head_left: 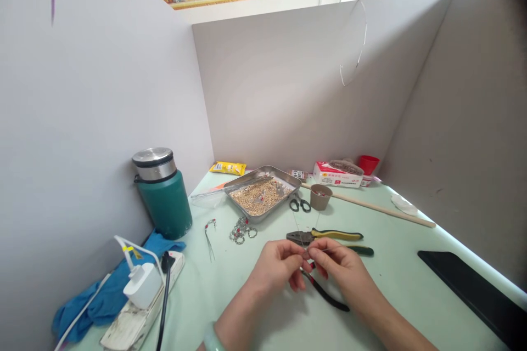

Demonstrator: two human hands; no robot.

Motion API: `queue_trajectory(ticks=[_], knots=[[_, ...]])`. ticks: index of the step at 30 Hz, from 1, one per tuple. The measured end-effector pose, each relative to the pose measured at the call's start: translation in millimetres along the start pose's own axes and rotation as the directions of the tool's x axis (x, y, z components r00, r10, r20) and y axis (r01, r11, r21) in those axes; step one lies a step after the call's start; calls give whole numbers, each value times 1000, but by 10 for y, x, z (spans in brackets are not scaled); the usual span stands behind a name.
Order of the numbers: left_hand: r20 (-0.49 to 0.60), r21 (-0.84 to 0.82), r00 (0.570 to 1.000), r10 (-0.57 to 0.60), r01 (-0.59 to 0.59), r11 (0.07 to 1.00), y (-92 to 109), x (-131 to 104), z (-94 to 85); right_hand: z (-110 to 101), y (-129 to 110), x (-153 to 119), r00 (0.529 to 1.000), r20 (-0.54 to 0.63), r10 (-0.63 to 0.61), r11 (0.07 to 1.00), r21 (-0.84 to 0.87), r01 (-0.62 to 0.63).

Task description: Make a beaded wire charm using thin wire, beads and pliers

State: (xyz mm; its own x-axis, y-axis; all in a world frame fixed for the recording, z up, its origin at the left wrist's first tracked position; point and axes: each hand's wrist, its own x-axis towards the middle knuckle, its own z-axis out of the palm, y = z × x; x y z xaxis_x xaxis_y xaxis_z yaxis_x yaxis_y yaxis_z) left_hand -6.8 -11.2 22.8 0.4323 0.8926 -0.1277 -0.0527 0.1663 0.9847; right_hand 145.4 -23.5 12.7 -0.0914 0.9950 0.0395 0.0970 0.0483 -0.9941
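My left hand [284, 266] and my right hand [335, 263] meet over the table, fingertips pinched on thin wire [300, 227]. Any small piece between the fingertips is too small to make out. Just behind the hands lie pliers with yellow and black handles [337, 235]. Partly under the hands is a second tool with a dark handle [329, 293]. Farther back stands a metal tray [257, 216] of gold beads [257, 197]. Beaded chain pieces [242, 230] and a beaded wire strand [209, 233] lie to the left.
Black scissors [300, 205] and a brown cup [320, 197] stand behind the pliers. A wooden stick [382, 209] runs right. At left are a green bottle [167, 203], a power strip [135, 321] and blue cloth [93, 299]. A black flat object [465, 285] lies right.
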Motion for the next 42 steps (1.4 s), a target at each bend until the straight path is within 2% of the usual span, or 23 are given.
queue_trajectory(ticks=[4,12,17,20,23,26,29,31,34,38,42], knots=[[42,-25,999,-14,15,1000,-5,-14,-17,-20,-21,-7,1000,20,7,1000,-30,-6],[16,25,1000,16,-17,1000,-70,18,-27,-20,26,-15,997,55,-57,996,-60,60],[54,-165,996,71,-61,984,-63,8,-55,9,-2,-49,987,54,-152,988,-12,153],[79,-256,994,72,-49,966,-28,-19,-63,21,-29,-64,992,63,-110,993,49,108],[125,-241,991,46,-15,970,-1,-33,-59,25,-51,-69,996,64,-54,997,55,50],[37,-180,998,58,-50,982,6,-17,-47,47,-54,-70,997,46,-61,998,36,59],[-118,-55,992,44,-50,997,5,9,-20,80,-28,-59,996,-36,-86,996,0,86],[-174,46,984,40,-32,998,2,18,4,85,-3,-43,995,-79,-58,998,-9,58],[-113,80,993,30,-21,997,-1,15,26,55,26,-17,997,-82,0,1000,22,2],[27,-47,1000,-10,11,999,-1,0,10,0,35,3,999,-38,29,999,43,-27],[24,-51,999,-34,35,998,-17,6,-11,2,40,2,999,3,37,999,36,-38]])
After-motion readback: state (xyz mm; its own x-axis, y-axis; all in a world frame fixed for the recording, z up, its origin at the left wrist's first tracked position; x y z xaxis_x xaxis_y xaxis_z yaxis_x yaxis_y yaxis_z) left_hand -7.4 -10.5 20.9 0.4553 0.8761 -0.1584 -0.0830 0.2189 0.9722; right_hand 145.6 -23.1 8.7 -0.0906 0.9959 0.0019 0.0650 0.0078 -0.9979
